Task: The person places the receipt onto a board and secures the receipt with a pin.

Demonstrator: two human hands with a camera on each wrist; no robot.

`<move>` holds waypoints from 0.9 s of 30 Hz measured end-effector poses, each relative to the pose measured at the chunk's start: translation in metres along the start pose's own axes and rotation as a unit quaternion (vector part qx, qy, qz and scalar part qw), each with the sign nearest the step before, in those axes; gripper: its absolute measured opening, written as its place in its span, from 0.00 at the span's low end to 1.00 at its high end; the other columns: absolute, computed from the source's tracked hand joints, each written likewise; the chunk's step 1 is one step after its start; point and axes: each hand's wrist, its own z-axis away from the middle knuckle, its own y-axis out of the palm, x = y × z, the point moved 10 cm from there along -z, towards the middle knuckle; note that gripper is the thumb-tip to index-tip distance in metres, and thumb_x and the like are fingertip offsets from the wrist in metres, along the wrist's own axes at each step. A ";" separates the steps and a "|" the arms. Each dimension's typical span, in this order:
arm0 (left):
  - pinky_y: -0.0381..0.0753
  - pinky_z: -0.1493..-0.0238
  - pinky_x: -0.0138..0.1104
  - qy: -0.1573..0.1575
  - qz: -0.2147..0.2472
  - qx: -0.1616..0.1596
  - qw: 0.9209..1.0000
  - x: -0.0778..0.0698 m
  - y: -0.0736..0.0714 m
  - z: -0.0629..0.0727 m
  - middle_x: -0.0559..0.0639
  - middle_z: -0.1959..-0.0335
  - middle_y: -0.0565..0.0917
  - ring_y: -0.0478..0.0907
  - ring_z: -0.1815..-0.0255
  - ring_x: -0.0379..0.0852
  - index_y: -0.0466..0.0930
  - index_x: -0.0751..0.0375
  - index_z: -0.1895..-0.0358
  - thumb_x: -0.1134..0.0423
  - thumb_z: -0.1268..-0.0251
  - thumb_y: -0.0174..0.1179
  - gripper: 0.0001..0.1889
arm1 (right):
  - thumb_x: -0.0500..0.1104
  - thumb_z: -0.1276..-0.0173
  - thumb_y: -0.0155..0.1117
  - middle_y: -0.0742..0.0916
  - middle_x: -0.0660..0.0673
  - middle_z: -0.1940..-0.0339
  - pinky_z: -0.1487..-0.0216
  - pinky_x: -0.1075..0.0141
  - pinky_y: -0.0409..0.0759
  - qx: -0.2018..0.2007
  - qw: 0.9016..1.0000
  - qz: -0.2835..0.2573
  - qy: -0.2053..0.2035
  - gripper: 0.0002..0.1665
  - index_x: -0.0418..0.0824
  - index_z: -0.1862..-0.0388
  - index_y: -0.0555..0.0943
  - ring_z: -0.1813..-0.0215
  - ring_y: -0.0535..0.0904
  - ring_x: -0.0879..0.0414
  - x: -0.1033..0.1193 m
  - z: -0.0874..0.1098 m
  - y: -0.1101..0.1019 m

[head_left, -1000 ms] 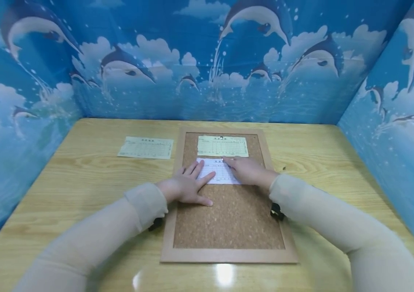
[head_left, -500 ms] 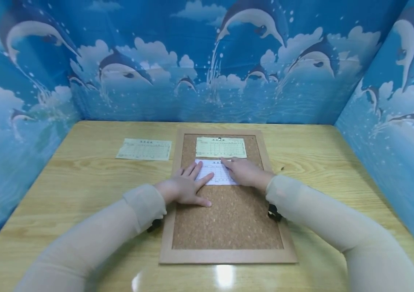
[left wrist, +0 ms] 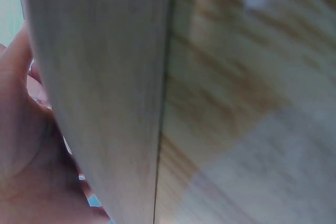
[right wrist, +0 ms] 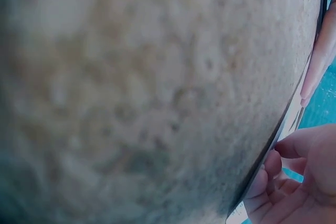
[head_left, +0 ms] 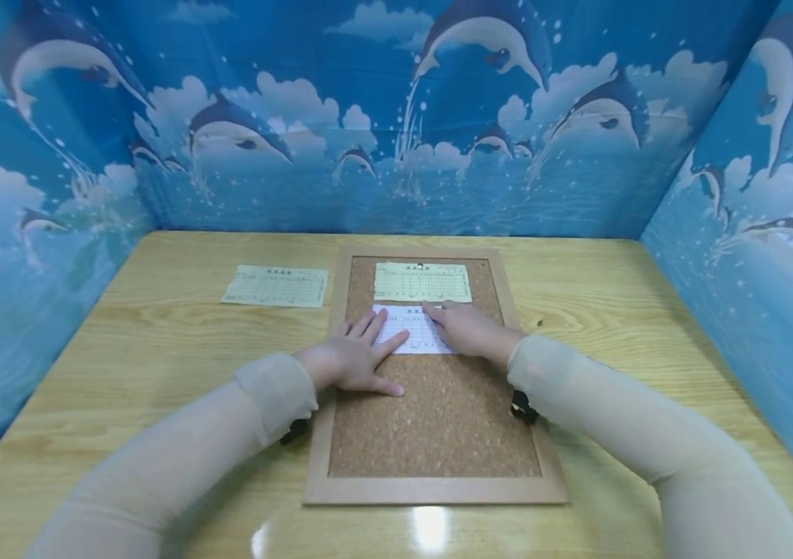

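On the framed cork board [head_left: 438,435], a white printed slip [head_left: 416,334] lies below a pale green slip [head_left: 423,282] fastened by a small shiny pin [head_left: 420,266]. My left hand [head_left: 357,359] spreads its fingers over the white slip's left side, thumb on bare cork; part of it shows as the palm [left wrist: 26,145] in the left wrist view. My right hand [head_left: 469,328] covers the slip's right side, thumb and index fingertips together at its top edge on a small pushpin, which they hide. The right wrist view shows its curled fingers [right wrist: 273,182] close to the board.
Another green slip [head_left: 275,286] lies on the wooden table [head_left: 180,373], left of the board. Dolphin-printed blue cloth [head_left: 396,178] encloses the back and sides. A tiny dark speck [head_left: 539,322] is right of the board.
The glint at the right fingertips, seen a second ago, is now hidden under them. Both hands stay in place on the white slip; the whole view has shifted slightly.
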 end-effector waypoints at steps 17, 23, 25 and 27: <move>0.34 0.32 0.54 0.002 0.000 -0.006 1.000 -0.004 -0.006 0.007 0.58 0.28 0.23 0.22 0.28 0.54 0.31 0.37 0.26 0.23 0.47 0.40 0.49 | 0.44 0.24 0.42 0.67 0.30 0.33 0.38 0.48 0.64 0.013 1.000 0.011 -0.003 0.30 0.44 0.26 0.53 0.35 0.66 0.38 0.002 0.002 0.001; 0.35 0.32 0.54 0.002 0.001 -0.007 1.000 -0.004 -0.005 0.006 0.57 0.27 0.24 0.22 0.28 0.54 0.32 0.37 0.26 0.22 0.48 0.40 0.49 | 0.45 0.24 0.42 0.66 0.30 0.33 0.37 0.48 0.64 0.013 1.000 0.010 -0.004 0.30 0.45 0.26 0.53 0.35 0.65 0.38 0.001 0.001 0.002; 0.35 0.32 0.54 0.002 0.001 -0.007 1.000 -0.004 -0.005 0.006 0.57 0.27 0.24 0.22 0.28 0.54 0.32 0.37 0.26 0.22 0.48 0.40 0.49 | 0.45 0.24 0.42 0.66 0.30 0.33 0.37 0.48 0.64 0.013 1.000 0.008 -0.002 0.30 0.45 0.26 0.53 0.35 0.65 0.38 0.001 0.001 0.003; 0.35 0.32 0.54 0.002 0.000 -0.006 1.000 -0.004 -0.005 0.006 0.57 0.27 0.24 0.22 0.28 0.54 0.31 0.37 0.26 0.22 0.48 0.39 0.49 | 0.45 0.24 0.42 0.66 0.30 0.33 0.37 0.49 0.64 0.015 1.000 0.007 0.001 0.30 0.45 0.26 0.53 0.35 0.65 0.38 0.000 0.001 0.003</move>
